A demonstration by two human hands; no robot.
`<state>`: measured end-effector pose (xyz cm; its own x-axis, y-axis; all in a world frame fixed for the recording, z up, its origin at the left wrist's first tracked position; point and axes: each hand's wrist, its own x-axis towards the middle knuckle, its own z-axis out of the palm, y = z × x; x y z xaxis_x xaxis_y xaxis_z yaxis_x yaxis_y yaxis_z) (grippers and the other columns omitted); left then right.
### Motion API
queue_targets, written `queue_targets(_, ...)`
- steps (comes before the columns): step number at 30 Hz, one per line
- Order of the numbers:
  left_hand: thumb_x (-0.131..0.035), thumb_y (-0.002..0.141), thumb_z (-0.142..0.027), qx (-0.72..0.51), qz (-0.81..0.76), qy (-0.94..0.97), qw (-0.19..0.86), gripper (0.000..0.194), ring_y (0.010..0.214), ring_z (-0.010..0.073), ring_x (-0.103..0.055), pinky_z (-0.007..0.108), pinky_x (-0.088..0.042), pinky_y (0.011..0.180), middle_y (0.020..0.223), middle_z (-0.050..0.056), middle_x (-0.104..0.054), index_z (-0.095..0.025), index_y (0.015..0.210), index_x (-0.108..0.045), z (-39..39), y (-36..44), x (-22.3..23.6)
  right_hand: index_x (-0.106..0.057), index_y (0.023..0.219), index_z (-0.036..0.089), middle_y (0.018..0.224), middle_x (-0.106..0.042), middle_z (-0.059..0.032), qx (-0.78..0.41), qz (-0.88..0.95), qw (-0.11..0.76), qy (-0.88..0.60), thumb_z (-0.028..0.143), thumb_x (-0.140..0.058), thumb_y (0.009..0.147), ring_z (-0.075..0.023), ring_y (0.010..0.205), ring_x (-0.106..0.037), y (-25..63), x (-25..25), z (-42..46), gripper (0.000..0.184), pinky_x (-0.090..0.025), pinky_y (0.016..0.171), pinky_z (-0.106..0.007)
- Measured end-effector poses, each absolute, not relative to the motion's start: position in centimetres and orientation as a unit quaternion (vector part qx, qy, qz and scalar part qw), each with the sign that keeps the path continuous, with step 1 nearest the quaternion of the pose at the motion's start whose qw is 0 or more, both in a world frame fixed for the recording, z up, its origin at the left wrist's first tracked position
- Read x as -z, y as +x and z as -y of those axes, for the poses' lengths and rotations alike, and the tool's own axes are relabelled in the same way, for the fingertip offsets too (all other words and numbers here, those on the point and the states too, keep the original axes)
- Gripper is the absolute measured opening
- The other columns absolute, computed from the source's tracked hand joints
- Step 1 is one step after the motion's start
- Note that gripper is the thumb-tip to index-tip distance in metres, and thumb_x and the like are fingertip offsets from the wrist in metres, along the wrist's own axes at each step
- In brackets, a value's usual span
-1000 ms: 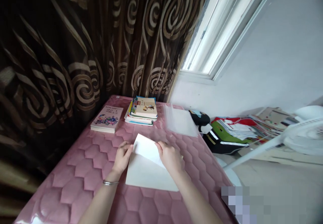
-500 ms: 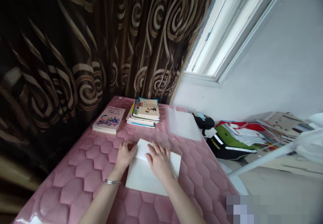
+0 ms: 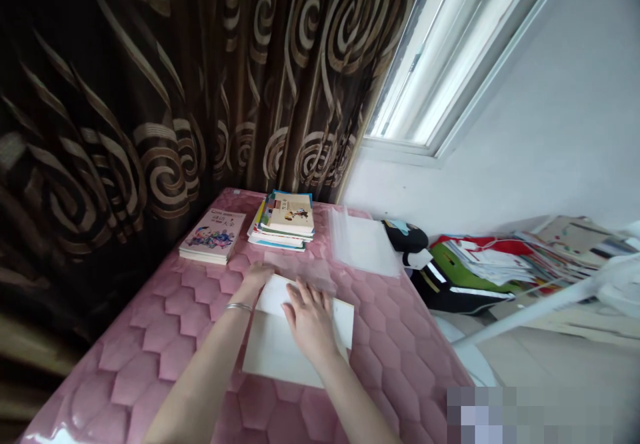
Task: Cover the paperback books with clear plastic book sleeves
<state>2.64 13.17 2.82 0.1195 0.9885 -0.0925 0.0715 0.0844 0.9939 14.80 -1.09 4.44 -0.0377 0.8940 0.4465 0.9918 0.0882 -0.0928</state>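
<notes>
A folded sheet of white paper (image 3: 280, 354) lies on the pink quilted table mat (image 3: 150, 337), with its upper flap pressed down. My right hand (image 3: 310, 321) rests flat on the paper, fingers spread. My left hand (image 3: 255, 276) sits at the paper's far edge, its fingertips partly hidden beneath a transparent plastic film (image 3: 300, 271). I cannot tell whether those fingers grip the film. A thin silver bracelet (image 3: 239, 307) circles my left wrist.
Beyond the hands lie a stack of books (image 3: 283, 221), a single picture book (image 3: 213, 236) and a plastic sleeve (image 3: 360, 244). A dark swirled curtain (image 3: 150, 97) hangs along the left. Past the right table edge are a black plush toy (image 3: 404, 236), a green-and-black bag (image 3: 460, 281) and piled papers (image 3: 500, 261).
The paper's raised flap has folded down. My right hand has moved onto it, and my left hand has slid farther toward the paper's far edge.
</notes>
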Motion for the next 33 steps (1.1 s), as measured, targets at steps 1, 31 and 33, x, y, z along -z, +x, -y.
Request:
queue_targets(1,-0.060,0.091,-0.036,-0.427,-0.499,0.519,0.547,0.035,0.097,0.0225,-0.064,0.040,-0.055,0.083,0.115,0.009,-0.064,-0.015,0.118,-0.060,-12.7,2.5,-2.8,-0.060,0.128,0.027,0.140,-0.056,-0.0076,0.122,0.710,0.201,-0.664,0.035,-0.047,0.097,-0.0299,0.124,-0.052,14.8,-4.5,1.0,0.035,-0.033,0.105,-0.053)
queue_targets(31,-0.066,0.077,-0.053,-0.499,-0.367,0.527,0.582,0.073,0.113,0.0249,-0.062,0.036,-0.051,0.094,0.128,0.012,-0.064,-0.017,0.137,-0.049,-6.4,0.5,-2.1,-0.065,0.120,0.025,0.134,-0.056,-0.0092,0.125,0.721,0.271,-0.625,0.029,-0.046,0.096,-0.0278,0.118,-0.050,16.2,-4.5,1.2,0.031,-0.036,0.101,-0.046)
queue_targets(33,-0.065,0.078,-0.054,-0.503,-0.371,0.530,0.573,0.071,0.118,0.0255,-0.060,0.036,-0.050,0.096,0.130,0.013,-0.063,-0.017,0.137,-0.049,-6.4,0.5,-2.2,-0.068,0.116,0.025,0.131,-0.056,-0.0110,0.131,0.687,0.302,-0.648,0.032,-0.048,0.095,-0.0293,0.114,-0.051,17.6,-4.5,1.0,0.029,-0.038,0.097,-0.047)
